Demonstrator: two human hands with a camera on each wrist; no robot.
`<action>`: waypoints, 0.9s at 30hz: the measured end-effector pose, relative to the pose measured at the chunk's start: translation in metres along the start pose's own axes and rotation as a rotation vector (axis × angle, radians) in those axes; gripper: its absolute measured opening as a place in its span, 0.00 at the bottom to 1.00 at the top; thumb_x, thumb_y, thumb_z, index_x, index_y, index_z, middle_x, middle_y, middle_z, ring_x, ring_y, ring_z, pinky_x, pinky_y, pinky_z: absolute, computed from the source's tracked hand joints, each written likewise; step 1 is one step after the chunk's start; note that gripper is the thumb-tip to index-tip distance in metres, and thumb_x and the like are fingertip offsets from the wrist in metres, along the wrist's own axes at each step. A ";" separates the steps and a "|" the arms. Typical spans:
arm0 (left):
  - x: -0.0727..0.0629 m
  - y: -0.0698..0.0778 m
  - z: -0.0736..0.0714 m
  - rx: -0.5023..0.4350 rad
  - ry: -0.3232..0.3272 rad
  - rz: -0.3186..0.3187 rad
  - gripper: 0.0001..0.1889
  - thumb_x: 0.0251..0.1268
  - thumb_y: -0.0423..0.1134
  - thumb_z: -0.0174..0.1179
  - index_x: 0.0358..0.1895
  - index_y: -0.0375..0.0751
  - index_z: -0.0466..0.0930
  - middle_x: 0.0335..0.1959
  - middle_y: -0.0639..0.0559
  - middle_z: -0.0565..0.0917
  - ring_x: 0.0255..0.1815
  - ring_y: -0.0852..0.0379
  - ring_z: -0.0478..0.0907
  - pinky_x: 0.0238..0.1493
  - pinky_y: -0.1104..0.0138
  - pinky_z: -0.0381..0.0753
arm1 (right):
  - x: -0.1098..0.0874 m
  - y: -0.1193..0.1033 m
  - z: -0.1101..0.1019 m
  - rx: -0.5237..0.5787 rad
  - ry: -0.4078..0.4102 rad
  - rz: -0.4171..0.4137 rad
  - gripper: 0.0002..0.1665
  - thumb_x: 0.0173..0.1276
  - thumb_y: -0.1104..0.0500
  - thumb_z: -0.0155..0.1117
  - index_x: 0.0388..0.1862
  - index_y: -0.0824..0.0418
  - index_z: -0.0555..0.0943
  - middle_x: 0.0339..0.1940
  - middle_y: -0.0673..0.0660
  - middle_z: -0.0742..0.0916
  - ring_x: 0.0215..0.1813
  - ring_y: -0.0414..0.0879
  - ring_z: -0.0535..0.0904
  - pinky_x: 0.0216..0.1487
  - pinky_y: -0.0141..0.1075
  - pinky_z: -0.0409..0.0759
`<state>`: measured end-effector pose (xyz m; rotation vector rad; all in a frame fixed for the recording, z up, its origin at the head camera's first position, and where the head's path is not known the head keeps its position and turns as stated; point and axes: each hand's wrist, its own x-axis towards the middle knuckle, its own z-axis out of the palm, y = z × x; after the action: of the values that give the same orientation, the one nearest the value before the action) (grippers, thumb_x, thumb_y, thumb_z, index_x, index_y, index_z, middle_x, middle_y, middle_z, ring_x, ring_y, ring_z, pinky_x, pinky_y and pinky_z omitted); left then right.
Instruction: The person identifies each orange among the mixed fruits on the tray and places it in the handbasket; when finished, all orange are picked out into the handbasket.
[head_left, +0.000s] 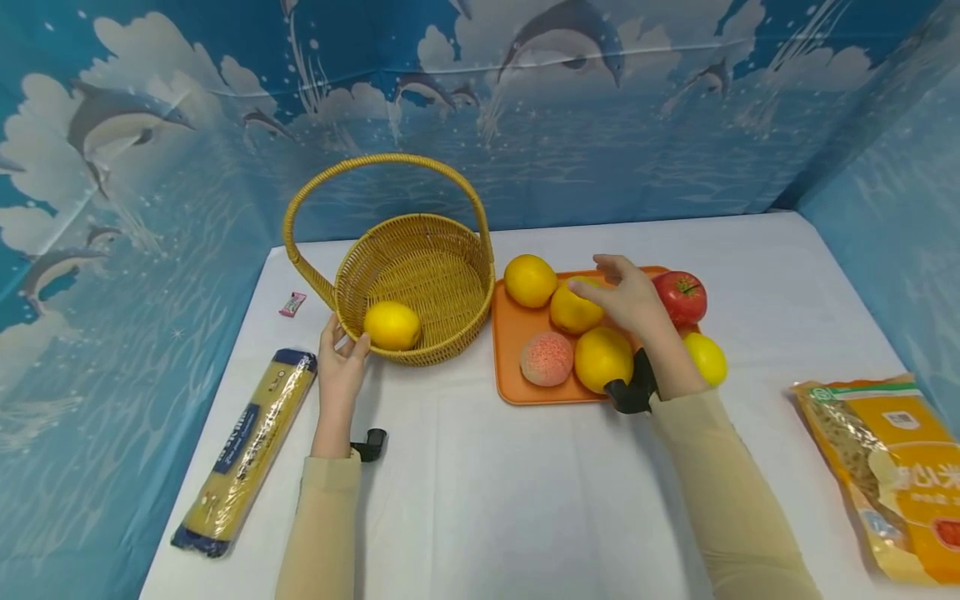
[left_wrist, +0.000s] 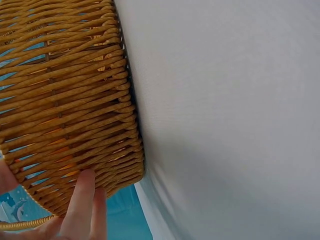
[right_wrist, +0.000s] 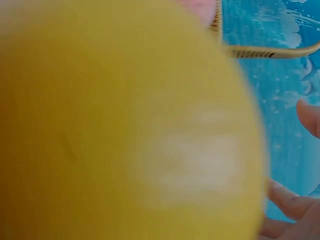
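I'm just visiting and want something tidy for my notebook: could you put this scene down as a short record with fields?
Left hand: holds the rim of the wicker basket
In the basket: one yellow fruit
Right hand: fingers apart, by the middle yellow fruit; contact unclear
Also on the orange tray: pink fruit, among others
Tray's right end: red fruit
Table, left side: wrapped candy, long yellow packet
Table, right side: orange bag
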<state>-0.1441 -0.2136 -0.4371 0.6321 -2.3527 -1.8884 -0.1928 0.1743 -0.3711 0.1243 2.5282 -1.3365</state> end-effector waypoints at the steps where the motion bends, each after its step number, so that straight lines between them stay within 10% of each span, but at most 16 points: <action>1: 0.000 0.000 0.000 0.004 0.000 -0.003 0.38 0.75 0.39 0.53 0.81 0.50 0.42 0.76 0.39 0.57 0.74 0.44 0.63 0.70 0.57 0.74 | 0.002 0.003 0.001 -0.001 -0.006 0.013 0.55 0.64 0.32 0.62 0.80 0.56 0.52 0.79 0.63 0.61 0.77 0.62 0.56 0.73 0.60 0.66; 27: -0.001 -0.002 0.000 -0.002 -0.010 0.018 0.38 0.74 0.39 0.53 0.81 0.49 0.42 0.76 0.39 0.58 0.74 0.43 0.63 0.70 0.56 0.74 | 0.016 0.028 0.028 -0.084 -0.022 0.191 0.66 0.63 0.30 0.61 0.81 0.64 0.39 0.79 0.70 0.56 0.73 0.66 0.59 0.76 0.63 0.59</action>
<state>-0.1429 -0.2138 -0.4383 0.6008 -2.3538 -1.8908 -0.1971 0.1666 -0.4130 0.3240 2.4783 -1.1506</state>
